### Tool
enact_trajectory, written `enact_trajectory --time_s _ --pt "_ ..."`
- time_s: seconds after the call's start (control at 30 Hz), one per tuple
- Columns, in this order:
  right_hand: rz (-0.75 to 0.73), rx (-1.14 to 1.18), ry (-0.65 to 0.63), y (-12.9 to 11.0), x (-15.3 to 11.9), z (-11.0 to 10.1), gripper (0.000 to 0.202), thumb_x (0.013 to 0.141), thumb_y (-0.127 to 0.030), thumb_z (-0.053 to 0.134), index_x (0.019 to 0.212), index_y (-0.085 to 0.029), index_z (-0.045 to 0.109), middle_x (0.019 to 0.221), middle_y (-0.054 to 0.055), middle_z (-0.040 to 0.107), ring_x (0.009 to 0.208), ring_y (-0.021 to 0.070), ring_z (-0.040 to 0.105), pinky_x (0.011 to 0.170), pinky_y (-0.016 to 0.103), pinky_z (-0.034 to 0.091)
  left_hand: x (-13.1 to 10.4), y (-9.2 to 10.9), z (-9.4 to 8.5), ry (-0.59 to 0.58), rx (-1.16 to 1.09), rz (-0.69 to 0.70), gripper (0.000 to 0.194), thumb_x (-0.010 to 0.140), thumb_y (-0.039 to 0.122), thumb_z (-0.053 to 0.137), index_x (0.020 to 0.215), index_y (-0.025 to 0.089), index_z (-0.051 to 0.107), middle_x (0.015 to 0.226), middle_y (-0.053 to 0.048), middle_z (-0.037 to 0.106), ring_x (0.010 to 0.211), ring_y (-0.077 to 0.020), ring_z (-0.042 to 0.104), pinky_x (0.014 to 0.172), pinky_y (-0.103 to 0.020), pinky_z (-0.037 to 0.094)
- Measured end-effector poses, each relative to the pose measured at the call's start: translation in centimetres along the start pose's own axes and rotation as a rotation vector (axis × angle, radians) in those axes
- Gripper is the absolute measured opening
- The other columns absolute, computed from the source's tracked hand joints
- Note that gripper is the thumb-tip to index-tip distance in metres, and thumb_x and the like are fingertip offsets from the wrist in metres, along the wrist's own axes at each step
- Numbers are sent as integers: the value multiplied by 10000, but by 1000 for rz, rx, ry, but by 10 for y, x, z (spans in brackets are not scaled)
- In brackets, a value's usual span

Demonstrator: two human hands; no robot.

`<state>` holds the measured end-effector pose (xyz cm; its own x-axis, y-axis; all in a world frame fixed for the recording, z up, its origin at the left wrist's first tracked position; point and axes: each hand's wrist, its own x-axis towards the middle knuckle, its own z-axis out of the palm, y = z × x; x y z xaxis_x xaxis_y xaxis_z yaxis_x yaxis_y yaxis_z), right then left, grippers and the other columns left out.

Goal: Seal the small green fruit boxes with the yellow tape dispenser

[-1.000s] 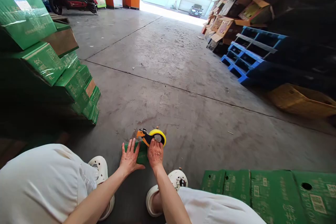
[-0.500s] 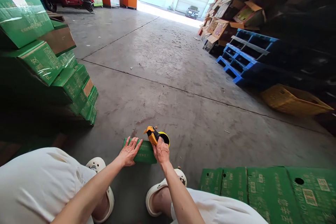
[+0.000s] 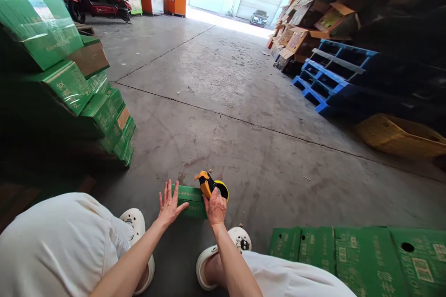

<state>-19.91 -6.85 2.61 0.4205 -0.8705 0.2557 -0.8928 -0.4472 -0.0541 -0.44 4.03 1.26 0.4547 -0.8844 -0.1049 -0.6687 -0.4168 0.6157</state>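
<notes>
Left hand [image 3: 169, 206] is spread at a green box [image 3: 193, 209]; right hand [image 3: 216, 206] grips a tape dispenser [image 3: 205, 183]; 2 shoes [image 3: 138, 222], stacked cartons [image 3: 101, 112], pallets [image 3: 324, 77] stand around.

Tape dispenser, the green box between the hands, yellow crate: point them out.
Tape dispenser [image 3: 205, 186]: head view, on the orange part of its body.
Green box [image 3: 193, 209]: head view, on its printed lower part.
Yellow crate [image 3: 388, 139]: head view, on its outer wall.
</notes>
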Motion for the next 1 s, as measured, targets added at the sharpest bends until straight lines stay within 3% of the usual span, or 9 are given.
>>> enact_trajectory --time_s 0.07,0.17,0.3,0.47,0.6,0.7,0.8,0.9,1.0 --pt "8 9 -7 0 0 0 528 1050 -429 582 1402 -39 531 1151 247 739 977 300 726 898 402 495 3 -11 0 78 -164 -34 1032 910 533 690 1719 251 116 1792 -179 -18 1654 -359 62 1278 -592 243" --pt "13 45 -38 0 2 -3 530 1053 -433 572 1398 -31 530 1153 253 744 996 301 737 905 392 495 8 -23 0 54 -320 -96 972 895 472 725 1702 263 223 1774 -180 161 1625 -350 233 1251 -518 351" --pt "132 188 -148 2 14 -14 522 1044 -448 554 1399 -67 525 1085 217 774 985 299 748 891 369 489 14 -30 -2 -28 -356 -90 740 922 405 698 1613 296 455 1738 -124 308 1568 -320 385 1250 -475 373" --pt "378 478 -220 9 53 -53 486 992 -546 529 1253 -146 618 1004 162 778 932 312 737 783 347 482 16 -32 -3 -30 -352 -82 693 922 372 691 1587 318 501 1741 -84 317 1556 -306 409 1251 -466 380" --pt "387 796 -367 -1 80 -84 496 871 -687 594 899 -198 668 857 74 727 812 250 669 702 302 454 13 -27 1 6 -265 -68 678 933 360 672 1588 323 504 1782 -66 200 1611 -349 279 1273 -519 337" --pt "396 1014 -497 -21 76 -92 598 821 -778 597 804 -184 660 730 21 640 702 191 582 641 272 419 10 -21 2 38 -142 -19 608 969 373 617 1570 336 531 1797 -42 137 1649 -382 89 1279 -592 286" --pt "385 1090 -468 -36 64 -91 628 778 -806 638 747 -179 633 673 -4 578 655 157 510 609 259 391 5 -18 2 47 -129 7 586 986 392 589 1567 347 530 1793 -29 166 1654 -373 28 1281 -610 266" --pt "378 1108 -436 -40 59 -88 646 765 -825 639 724 -180 616 656 -11 560 641 148 487 595 256 388 -1 -20 4 46 -239 2 718 953 406 646 1631 357 414 1806 -38 78 1651 -358 104 1283 -569 291" --pt "375 1109 -438 -38 62 -85 652 763 -831 635 736 -180 620 657 -13 564 635 147 492 593 255 394 -10 -27 8 50 -395 -51 1100 855 403 769 1717 336 88 1801 -121 31 1630 -356 213 1253 -542 356"
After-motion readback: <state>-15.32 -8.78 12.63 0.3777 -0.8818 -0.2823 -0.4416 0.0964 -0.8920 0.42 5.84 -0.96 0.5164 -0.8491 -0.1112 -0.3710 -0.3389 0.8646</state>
